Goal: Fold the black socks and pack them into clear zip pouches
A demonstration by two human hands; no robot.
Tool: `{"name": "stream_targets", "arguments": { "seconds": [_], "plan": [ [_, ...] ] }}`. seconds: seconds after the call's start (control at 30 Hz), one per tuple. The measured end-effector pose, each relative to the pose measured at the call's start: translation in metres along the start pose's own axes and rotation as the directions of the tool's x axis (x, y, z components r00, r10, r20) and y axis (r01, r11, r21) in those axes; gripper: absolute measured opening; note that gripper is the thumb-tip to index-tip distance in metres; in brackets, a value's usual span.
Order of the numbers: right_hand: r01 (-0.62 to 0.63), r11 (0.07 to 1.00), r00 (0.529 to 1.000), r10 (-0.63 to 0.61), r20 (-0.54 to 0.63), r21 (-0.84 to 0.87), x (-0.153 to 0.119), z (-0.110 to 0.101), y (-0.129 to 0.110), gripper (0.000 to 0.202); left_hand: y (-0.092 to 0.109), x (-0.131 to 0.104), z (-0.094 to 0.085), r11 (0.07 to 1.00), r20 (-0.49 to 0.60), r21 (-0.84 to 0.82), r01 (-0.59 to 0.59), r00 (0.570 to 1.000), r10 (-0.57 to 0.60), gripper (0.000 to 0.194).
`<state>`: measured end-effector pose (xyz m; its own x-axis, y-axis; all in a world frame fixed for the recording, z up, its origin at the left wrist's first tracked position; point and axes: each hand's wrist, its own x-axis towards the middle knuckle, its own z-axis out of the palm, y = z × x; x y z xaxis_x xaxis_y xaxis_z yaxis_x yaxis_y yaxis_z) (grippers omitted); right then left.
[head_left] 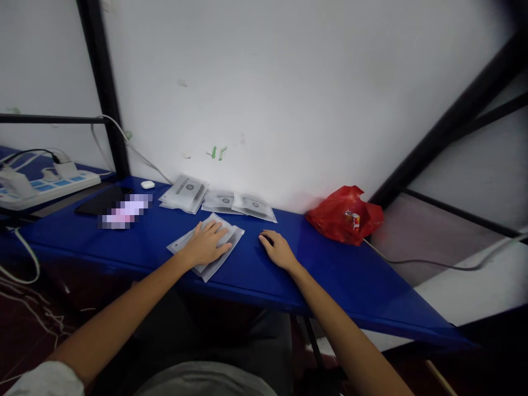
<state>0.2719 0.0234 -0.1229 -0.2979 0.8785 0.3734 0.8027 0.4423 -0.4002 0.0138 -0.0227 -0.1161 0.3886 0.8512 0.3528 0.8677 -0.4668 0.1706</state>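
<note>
My left hand (205, 245) lies flat with spread fingers on a frosted plastic zip bag (215, 268). The hand covers much of it, and I cannot tell whether a second bag lies underneath. To the right, my right hand (280, 252) rests on the blue table (256, 280), fingers loosely bent and thumb apart, with nothing visible in it. Behind my hands, along the wall, are more printed frosted bags: a small stack (187, 192) at the left, then a bag (218, 202) partly overlapped by another bag (256, 206).
A crumpled red plastic bag (344, 217) sits at the right. On the left are a white earbud case (147, 185), a dark flat device (103, 201), a blurred-out patch and a white power strip (53, 187) with plugs. Black metal posts (103, 88) flank the table.
</note>
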Motion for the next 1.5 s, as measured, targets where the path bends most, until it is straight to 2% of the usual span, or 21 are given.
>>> {"name": "stream_targets", "arguments": {
  "seconds": [0.17, 0.4, 0.73, 0.93, 1.07, 1.17, 1.33, 1.5],
  "plan": [
    [0.020, 1.000, 1.000, -0.020, 0.000, -0.013, 0.000, 0.001, 0.002, 0.030, -0.023, -0.019, -0.009, 0.992, -0.048, 0.022, 0.124, 0.991, -0.123, 0.047],
    [0.021, 0.999, 1.000, -0.022, -0.011, -0.029, 0.001, 0.005, 0.007, 0.033, -0.057, -0.039, -0.026, 0.950, -0.066, 0.086, 0.299, 0.954, -0.294, 0.048],
    [0.035, 0.998, 0.999, -0.036, -0.027, -0.043, 0.001, 0.006, 0.007, 0.032, -0.092, -0.039, -0.033, 0.915, -0.076, 0.092, 0.392, 0.919, -0.387, 0.049],
    [0.036, 0.998, 0.999, -0.037, -0.015, -0.058, 0.000, 0.006, 0.009, 0.033, -0.103, -0.035, -0.032, 0.919, -0.076, 0.058, 0.390, 0.920, -0.385, 0.049],
    [0.055, 0.993, 0.995, -0.063, -0.074, -0.103, 0.006, 0.006, 0.006, 0.031, -0.103, -0.036, -0.030, 0.922, -0.128, 0.061, 0.383, 0.919, -0.373, 0.047],
    [0.080, 0.979, 0.989, -0.102, -0.110, -0.187, 0.021, 0.006, -0.001, 0.031, -0.098, -0.037, -0.031, 0.940, -0.183, 0.071, 0.334, 0.931, -0.316, 0.044],
    [0.067, 0.942, 0.993, -0.094, -0.069, -0.328, 0.055, 0.008, -0.012, 0.031, -0.090, -0.036, -0.033, 0.973, -0.187, 0.086, 0.212, 0.963, -0.193, 0.040],
    [0.028, 0.894, 0.995, -0.066, -0.071, -0.448, 0.081, 0.018, -0.012, 0.026, -0.090, -0.035, -0.031, 0.976, -0.182, 0.097, 0.194, 0.968, -0.174, 0.038]
  ]
}}
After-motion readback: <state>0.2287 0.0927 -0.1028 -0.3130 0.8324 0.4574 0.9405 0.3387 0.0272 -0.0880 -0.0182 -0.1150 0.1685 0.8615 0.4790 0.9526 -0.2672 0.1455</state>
